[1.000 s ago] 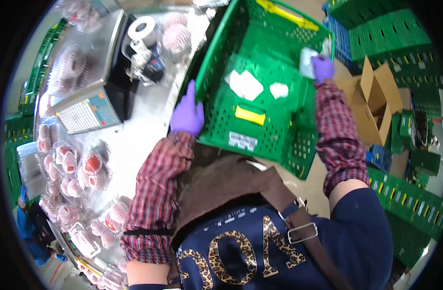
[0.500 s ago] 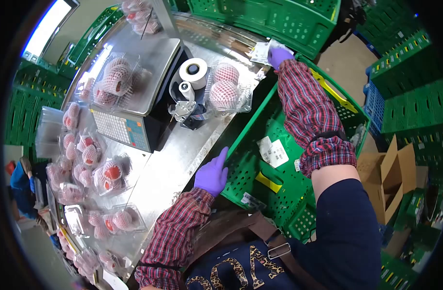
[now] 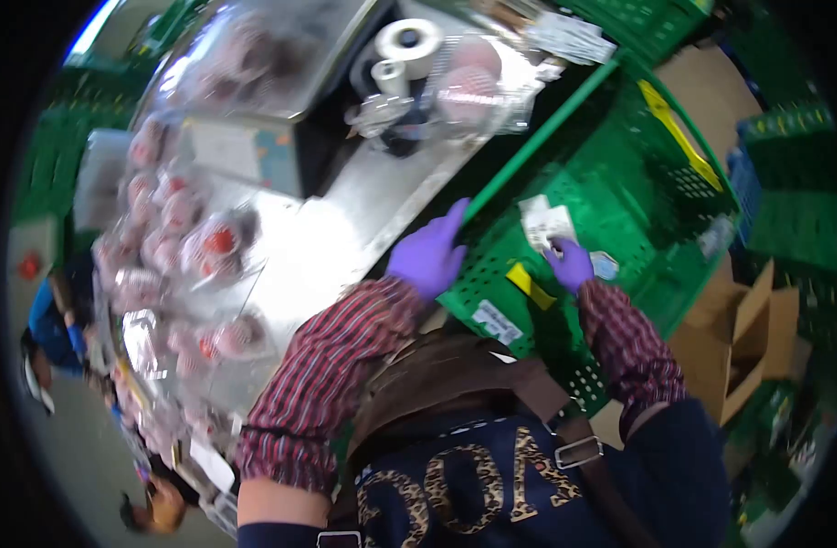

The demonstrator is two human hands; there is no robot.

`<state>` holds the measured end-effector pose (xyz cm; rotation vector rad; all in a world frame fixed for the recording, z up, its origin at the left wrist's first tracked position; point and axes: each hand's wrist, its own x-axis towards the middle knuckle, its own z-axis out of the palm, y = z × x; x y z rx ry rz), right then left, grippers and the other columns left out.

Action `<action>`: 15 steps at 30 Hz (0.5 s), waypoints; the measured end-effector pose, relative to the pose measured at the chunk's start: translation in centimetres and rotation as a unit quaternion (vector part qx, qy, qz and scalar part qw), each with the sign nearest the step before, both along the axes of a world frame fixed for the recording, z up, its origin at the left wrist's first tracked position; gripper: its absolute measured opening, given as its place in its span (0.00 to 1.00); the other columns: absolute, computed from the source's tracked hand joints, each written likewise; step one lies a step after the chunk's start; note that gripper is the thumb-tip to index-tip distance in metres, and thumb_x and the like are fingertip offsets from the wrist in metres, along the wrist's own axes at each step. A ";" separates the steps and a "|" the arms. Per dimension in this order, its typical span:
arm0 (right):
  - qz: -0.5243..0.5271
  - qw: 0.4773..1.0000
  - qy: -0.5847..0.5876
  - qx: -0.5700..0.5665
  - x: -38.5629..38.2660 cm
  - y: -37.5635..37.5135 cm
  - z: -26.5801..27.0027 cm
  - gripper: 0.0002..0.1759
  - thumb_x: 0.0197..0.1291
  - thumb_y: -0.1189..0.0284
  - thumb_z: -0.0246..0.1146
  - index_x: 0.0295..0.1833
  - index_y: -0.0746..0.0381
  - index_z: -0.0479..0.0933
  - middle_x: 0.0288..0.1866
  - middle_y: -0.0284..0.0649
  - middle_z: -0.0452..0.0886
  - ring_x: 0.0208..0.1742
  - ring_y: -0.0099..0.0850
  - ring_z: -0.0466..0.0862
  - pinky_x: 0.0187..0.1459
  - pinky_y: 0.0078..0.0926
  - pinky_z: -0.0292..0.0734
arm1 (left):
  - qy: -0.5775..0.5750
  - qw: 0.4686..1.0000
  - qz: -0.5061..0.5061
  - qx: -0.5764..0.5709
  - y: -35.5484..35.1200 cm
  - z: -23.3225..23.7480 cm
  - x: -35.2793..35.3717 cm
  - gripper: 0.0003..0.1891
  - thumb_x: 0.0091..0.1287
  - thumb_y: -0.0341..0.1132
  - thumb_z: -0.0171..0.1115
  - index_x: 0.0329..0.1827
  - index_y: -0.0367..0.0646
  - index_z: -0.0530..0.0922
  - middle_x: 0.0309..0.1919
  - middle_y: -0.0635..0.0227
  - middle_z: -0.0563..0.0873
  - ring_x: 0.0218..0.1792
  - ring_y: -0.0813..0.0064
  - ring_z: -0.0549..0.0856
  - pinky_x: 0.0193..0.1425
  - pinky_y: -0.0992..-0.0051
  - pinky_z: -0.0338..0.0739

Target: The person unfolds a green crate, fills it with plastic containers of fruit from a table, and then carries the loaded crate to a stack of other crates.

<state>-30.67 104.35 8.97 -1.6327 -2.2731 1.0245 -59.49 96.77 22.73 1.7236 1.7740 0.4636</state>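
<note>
My left hand (image 3: pixel 427 256), in a purple glove, is at the near corner of the green crate (image 3: pixel 519 155), by its rim. Its thumb and index finger are stretched apart, with nothing visible between them. Inside the crate, my right hand (image 3: pixel 571 265), also gloved, has its fingers closed at the lower edge of a white printed paper slip (image 3: pixel 548 226). The fingertips are partly hidden. Beside that hand a round pale sticker (image 3: pixel 605 266) lies on the crate floor. A further label (image 3: pixel 497 322) sits near the crate's yellow handle (image 3: pixel 531 286).
Left of the crate, a metal table holds a scale (image 3: pixel 245 155), label rolls (image 3: pixel 409 38) and a clear box of net-wrapped fruit (image 3: pixel 471 87). More packed fruit (image 3: pixel 219 245) stands farther left. White papers (image 3: pixel 572 38) lie at the back; a cardboard box (image 3: pixel 742 338) stands right.
My right hand has come from the papers at the crate's far end down to the slip inside. My left hand stays by the rim. The view has shifted.
</note>
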 end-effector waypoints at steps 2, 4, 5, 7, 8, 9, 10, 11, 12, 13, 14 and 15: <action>0.069 0.981 -0.096 0.154 -0.9 -4.9 -1.5 0.27 0.51 0.61 0.59 0.54 0.66 0.68 0.47 0.55 0.74 0.47 0.48 0.75 0.48 0.39 0.70 | -0.053 0.999 0.004 0.001 -1.3 1.9 0.7 0.32 0.54 0.35 0.58 0.63 0.52 0.56 0.37 0.52 0.78 0.39 0.52 0.78 0.41 0.59 0.74; -0.009 0.997 -0.041 0.064 -1.5 -5.6 -1.2 0.25 0.49 0.60 0.61 0.48 0.68 0.71 0.42 0.54 0.75 0.44 0.50 0.75 0.45 0.41 0.69 | -0.044 0.999 0.003 -0.024 -2.1 2.3 1.1 0.30 0.54 0.39 0.58 0.60 0.50 0.58 0.37 0.52 0.77 0.39 0.53 0.79 0.40 0.59 0.74; -0.021 0.998 -0.053 0.024 -1.0 -5.0 -2.0 0.26 0.48 0.57 0.63 0.44 0.68 0.72 0.40 0.53 0.75 0.40 0.46 0.75 0.43 0.39 0.70 | -0.044 0.999 0.007 0.028 -2.7 0.9 1.4 0.32 0.54 0.40 0.59 0.62 0.48 0.57 0.37 0.53 0.77 0.39 0.53 0.79 0.40 0.60 0.74; -0.031 0.988 -0.049 -0.143 0.4 -3.2 -3.7 0.27 0.50 0.53 0.62 0.41 0.69 0.72 0.35 0.49 0.75 0.33 0.36 0.74 0.39 0.32 0.70 | -0.031 0.999 -0.001 0.029 -3.7 1.4 1.8 0.36 0.56 0.44 0.58 0.65 0.45 0.54 0.40 0.53 0.77 0.39 0.53 0.78 0.42 0.60 0.73; -0.035 0.966 -0.064 -0.249 0.7 -2.4 -2.1 0.27 0.52 0.53 0.61 0.41 0.70 0.72 0.34 0.48 0.75 0.31 0.34 0.74 0.38 0.30 0.70 | -0.061 0.996 0.009 0.063 -4.3 0.6 2.1 0.36 0.57 0.45 0.56 0.66 0.45 0.53 0.43 0.51 0.76 0.41 0.53 0.78 0.44 0.60 0.72; -0.002 0.971 -0.130 -0.200 -1.5 -3.7 1.9 0.27 0.54 0.55 0.60 0.44 0.70 0.71 0.35 0.48 0.76 0.32 0.34 0.75 0.38 0.29 0.70 | -0.065 0.987 0.064 0.135 -5.1 0.0 2.2 0.35 0.58 0.44 0.56 0.66 0.46 0.53 0.45 0.52 0.75 0.42 0.53 0.77 0.46 0.62 0.72; 0.018 0.968 -0.201 -0.150 -3.4 -6.7 6.4 0.26 0.55 0.56 0.59 0.47 0.71 0.71 0.35 0.49 0.76 0.33 0.34 0.75 0.38 0.28 0.71 | -0.078 0.969 0.109 0.206 -6.1 -0.2 2.5 0.34 0.59 0.44 0.56 0.67 0.46 0.53 0.47 0.53 0.75 0.44 0.54 0.77 0.48 0.63 0.72; 0.028 0.993 -0.080 -0.076 -3.3 -10.0 8.0 0.27 0.55 0.58 0.60 0.51 0.70 0.70 0.38 0.50 0.76 0.37 0.36 0.76 0.41 0.30 0.71 | -0.132 0.958 0.146 0.207 -7.7 0.6 2.0 0.32 0.59 0.43 0.55 0.65 0.46 0.55 0.48 0.55 0.75 0.44 0.56 0.78 0.49 0.64 0.72; 0.040 0.998 0.043 -0.003 -3.1 -13.2 9.3 0.28 0.55 0.60 0.60 0.55 0.70 0.68 0.41 0.51 0.76 0.41 0.38 0.77 0.44 0.31 0.71 | -0.185 0.943 0.182 0.208 -9.5 1.9 1.2 0.30 0.60 0.42 0.55 0.64 0.46 0.57 0.48 0.56 0.75 0.45 0.59 0.78 0.49 0.66 0.72; 0.103 0.991 0.026 0.080 -4.1 -16.9 11.2 0.30 0.55 0.60 0.60 0.57 0.69 0.65 0.45 0.52 0.74 0.46 0.41 0.75 0.47 0.33 0.69 | -0.264 0.929 0.207 0.153 -12.1 2.9 -0.1 0.24 0.60 0.39 0.55 0.60 0.44 0.64 0.45 0.60 0.77 0.43 0.66 0.79 0.48 0.70 0.73; 0.165 0.973 0.009 0.162 -5.6 -20.4 12.9 0.32 0.54 0.61 0.61 0.60 0.68 0.63 0.49 0.53 0.72 0.51 0.44 0.73 0.51 0.35 0.67 | -0.341 0.910 0.227 0.062 -15.2 3.8 -2.0 0.19 0.61 0.39 0.55 0.54 0.42 0.70 0.40 0.62 0.79 0.40 0.73 0.79 0.46 0.73 0.73; 0.194 0.970 -0.026 0.145 -7.2 -23.3 14.3 0.33 0.53 0.62 0.61 0.61 0.67 0.62 0.52 0.53 0.71 0.54 0.46 0.71 0.54 0.37 0.65 | -0.337 0.911 0.234 0.043 -18.9 3.8 -4.0 0.17 0.63 0.39 0.54 0.51 0.39 0.72 0.37 0.64 0.80 0.38 0.76 0.79 0.45 0.75 0.74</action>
